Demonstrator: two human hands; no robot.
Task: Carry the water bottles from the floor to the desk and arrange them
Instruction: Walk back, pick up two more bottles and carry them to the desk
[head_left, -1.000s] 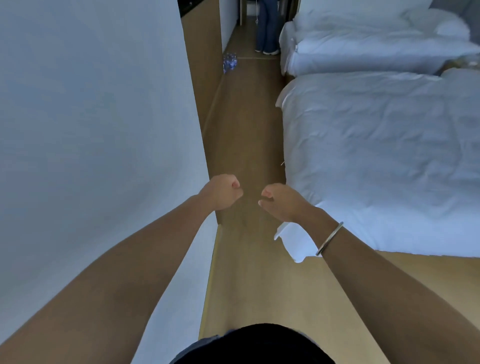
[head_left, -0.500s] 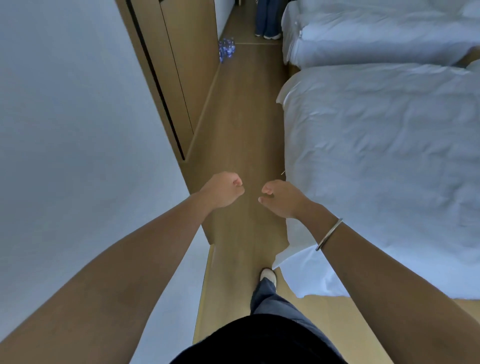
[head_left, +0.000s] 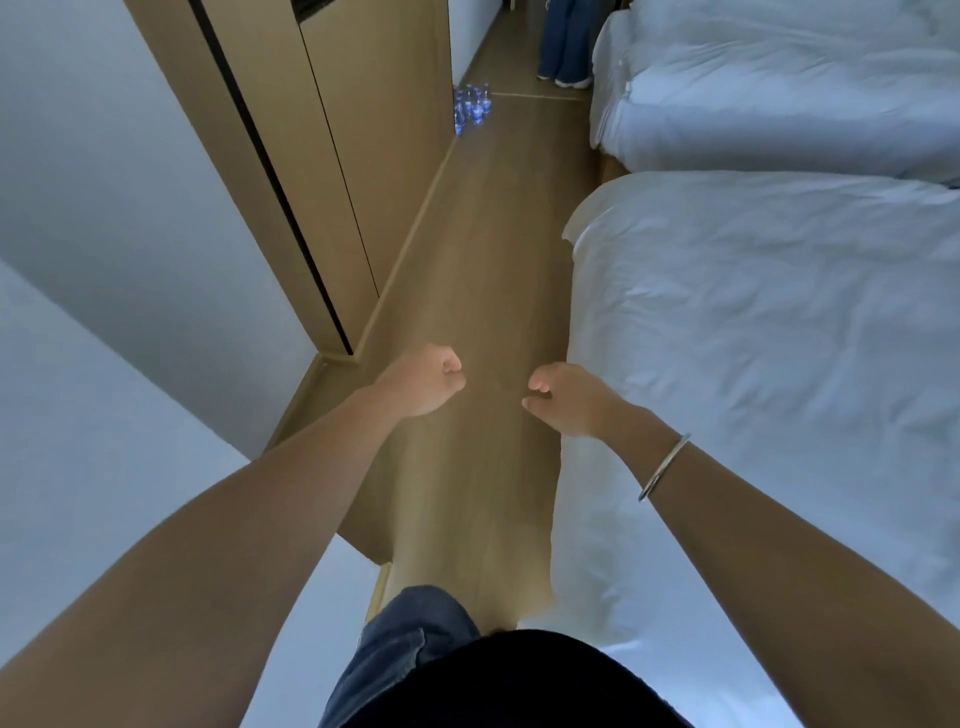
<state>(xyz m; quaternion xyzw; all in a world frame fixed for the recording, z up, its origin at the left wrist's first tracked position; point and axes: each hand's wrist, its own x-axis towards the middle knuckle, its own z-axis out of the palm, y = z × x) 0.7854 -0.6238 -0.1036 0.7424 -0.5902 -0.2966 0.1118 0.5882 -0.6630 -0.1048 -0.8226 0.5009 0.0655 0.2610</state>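
Several water bottles (head_left: 471, 108) with blue labels stand in a cluster on the wooden floor, far ahead beside the wooden wardrobe. My left hand (head_left: 427, 380) is held out in front of me as a fist with nothing in it. My right hand (head_left: 563, 397) is beside it, fingers curled, also holding nothing; a metal bangle sits on that wrist. Both hands are far from the bottles. No desk is in view.
A wooden floor aisle (head_left: 498, 218) runs ahead between a wooden wardrobe (head_left: 358, 156) and white wall on the left and two white beds (head_left: 769, 322) on the right. A person's legs (head_left: 563, 47) stand at the far end, beyond the bottles.
I have walked forward along the aisle: the wardrobe and the bottles have come closer and the near bed has slid back. Both hands stay curled and empty.
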